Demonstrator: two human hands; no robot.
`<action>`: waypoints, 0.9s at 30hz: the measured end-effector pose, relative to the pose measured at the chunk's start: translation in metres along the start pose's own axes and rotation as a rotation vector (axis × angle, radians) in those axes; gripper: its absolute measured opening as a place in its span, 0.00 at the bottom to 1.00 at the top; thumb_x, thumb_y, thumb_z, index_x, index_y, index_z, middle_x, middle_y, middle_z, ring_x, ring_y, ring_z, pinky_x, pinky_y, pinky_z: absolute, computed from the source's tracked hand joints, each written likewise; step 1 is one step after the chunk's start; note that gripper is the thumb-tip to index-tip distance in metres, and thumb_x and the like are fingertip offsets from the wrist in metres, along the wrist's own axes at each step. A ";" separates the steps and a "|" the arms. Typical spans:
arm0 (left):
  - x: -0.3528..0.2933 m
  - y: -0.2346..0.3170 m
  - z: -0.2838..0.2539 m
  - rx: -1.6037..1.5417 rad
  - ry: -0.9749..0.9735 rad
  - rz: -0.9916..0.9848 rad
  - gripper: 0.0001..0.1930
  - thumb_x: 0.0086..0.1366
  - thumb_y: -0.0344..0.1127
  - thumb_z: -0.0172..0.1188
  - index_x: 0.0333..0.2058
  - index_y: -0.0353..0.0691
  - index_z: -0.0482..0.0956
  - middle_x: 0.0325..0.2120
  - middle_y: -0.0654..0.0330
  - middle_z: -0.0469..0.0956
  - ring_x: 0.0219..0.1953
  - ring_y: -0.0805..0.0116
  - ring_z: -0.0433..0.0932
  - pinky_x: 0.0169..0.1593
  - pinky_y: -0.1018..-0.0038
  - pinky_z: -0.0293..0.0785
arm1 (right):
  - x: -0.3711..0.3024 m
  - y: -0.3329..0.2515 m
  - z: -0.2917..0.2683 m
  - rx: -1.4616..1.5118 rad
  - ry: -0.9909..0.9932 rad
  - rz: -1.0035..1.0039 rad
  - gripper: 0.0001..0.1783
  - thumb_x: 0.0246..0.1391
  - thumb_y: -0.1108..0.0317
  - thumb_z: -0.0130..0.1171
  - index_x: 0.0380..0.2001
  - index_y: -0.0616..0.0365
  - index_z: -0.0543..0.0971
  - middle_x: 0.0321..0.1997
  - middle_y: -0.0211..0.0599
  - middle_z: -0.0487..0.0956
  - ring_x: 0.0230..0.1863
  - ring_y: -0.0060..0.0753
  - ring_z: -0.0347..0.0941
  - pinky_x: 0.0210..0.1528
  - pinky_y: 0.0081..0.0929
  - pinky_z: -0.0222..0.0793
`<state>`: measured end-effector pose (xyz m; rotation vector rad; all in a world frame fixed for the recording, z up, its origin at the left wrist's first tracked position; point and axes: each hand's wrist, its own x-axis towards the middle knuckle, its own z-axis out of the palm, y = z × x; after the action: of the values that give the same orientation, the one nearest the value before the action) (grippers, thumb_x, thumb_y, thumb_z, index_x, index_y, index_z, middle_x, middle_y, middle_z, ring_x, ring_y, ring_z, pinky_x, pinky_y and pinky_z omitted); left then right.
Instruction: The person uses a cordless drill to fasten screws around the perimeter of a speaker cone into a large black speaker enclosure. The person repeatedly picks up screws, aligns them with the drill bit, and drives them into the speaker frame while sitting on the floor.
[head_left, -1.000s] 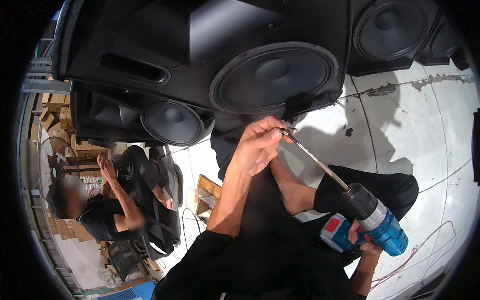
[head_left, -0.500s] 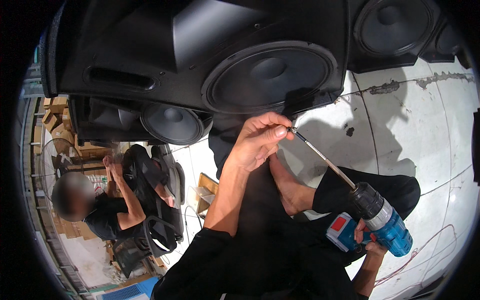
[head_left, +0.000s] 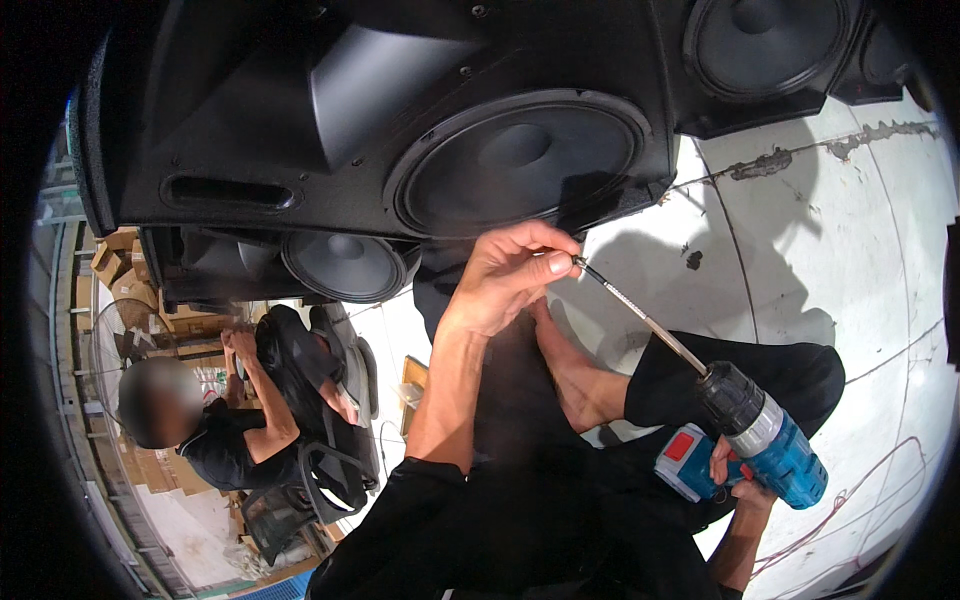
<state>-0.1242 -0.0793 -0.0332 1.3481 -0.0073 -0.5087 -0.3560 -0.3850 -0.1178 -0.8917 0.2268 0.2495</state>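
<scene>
My right hand (head_left: 748, 490) grips a blue cordless drill (head_left: 786, 465) by its handle, low on the right. From its black chuck a long screwdriver bit (head_left: 648, 318) slants up and left. The thumb and forefinger of my left hand (head_left: 495, 280) are pinched at the bit's tip, closed around a small dark screw (head_left: 577, 261). Most of that screw is hidden by the fingertips. Just beyond the left hand stands a large black speaker cabinet (head_left: 235, 140) with a round woofer (head_left: 520, 160) in its front.
More black speakers (head_left: 775, 50) stand at the far right, and another (head_left: 345, 265) sits at the left. A co-worker (head_left: 240, 435) is seated on a mesh chair (head_left: 275, 515) near cardboard boxes (head_left: 125, 265). Thin cables (head_left: 860, 505) lie on the pale floor at the right.
The view has shifted slightly, so the speakers appear a little farther left. My left hand still pinches the screw at the bit's tip, and my right hand keeps hold of the drill.
</scene>
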 end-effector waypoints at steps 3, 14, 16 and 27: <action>0.002 0.012 -0.001 0.209 -0.027 0.001 0.06 0.59 0.27 0.64 0.34 0.31 0.80 0.26 0.57 0.81 0.10 0.88 0.60 0.13 0.88 0.51 | -0.005 0.009 -0.015 -0.044 -0.015 -0.022 0.47 0.29 0.52 0.81 0.52 0.66 0.72 0.34 0.46 0.81 0.32 0.35 0.80 0.37 0.31 0.76; 0.040 0.013 -0.003 -0.072 -0.170 -0.113 0.11 0.68 0.34 0.56 0.41 0.31 0.75 0.28 0.55 0.78 0.08 0.88 0.56 0.10 0.87 0.50 | -0.007 0.008 0.022 -0.531 0.350 -0.173 0.60 0.27 0.48 0.80 0.59 0.70 0.62 0.37 0.50 0.79 0.40 0.47 0.78 0.46 0.42 0.74; 0.051 -0.001 0.006 -0.354 -0.155 -0.111 0.12 0.73 0.36 0.47 0.45 0.33 0.72 0.35 0.54 0.76 0.09 0.88 0.56 0.10 0.86 0.53 | -0.008 0.010 0.027 -0.833 0.351 -0.055 0.59 0.25 0.44 0.80 0.56 0.68 0.63 0.41 0.49 0.77 0.44 0.45 0.76 0.49 0.41 0.70; 0.079 0.022 0.027 -0.531 -0.178 -0.003 0.16 0.74 0.38 0.43 0.50 0.31 0.71 0.28 0.61 0.74 0.09 0.87 0.54 0.11 0.87 0.52 | 0.022 0.080 0.036 -1.414 0.166 -0.386 0.49 0.23 0.47 0.82 0.46 0.61 0.69 0.38 0.39 0.76 0.39 0.36 0.75 0.46 0.34 0.71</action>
<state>-0.0537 -0.1292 -0.0285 0.7827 -0.0153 -0.5825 -0.3568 -0.3060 -0.1617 -2.3308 -0.0127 -0.0747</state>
